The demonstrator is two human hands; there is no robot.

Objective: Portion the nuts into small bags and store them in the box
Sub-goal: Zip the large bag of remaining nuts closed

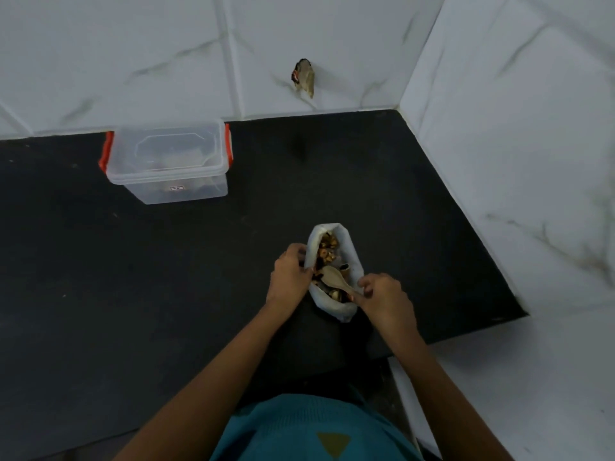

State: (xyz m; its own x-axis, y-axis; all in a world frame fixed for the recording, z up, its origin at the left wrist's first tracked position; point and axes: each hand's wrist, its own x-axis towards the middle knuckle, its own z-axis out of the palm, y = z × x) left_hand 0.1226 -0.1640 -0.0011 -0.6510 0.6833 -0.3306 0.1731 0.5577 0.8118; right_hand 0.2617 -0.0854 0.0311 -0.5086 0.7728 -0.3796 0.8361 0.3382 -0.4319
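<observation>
A white bag lies open on the black counter, full of brown nuts. A wooden spoon rests inside it among the nuts. My left hand pinches the bag's left rim. My right hand pinches the right rim near the spoon's handle. A clear plastic box with orange latches and its lid on stands at the back left, with some contents dimly visible inside.
White marble-tiled walls close the counter at the back and the right. A small torn hole marks the back wall. The counter's front edge runs just below my arms.
</observation>
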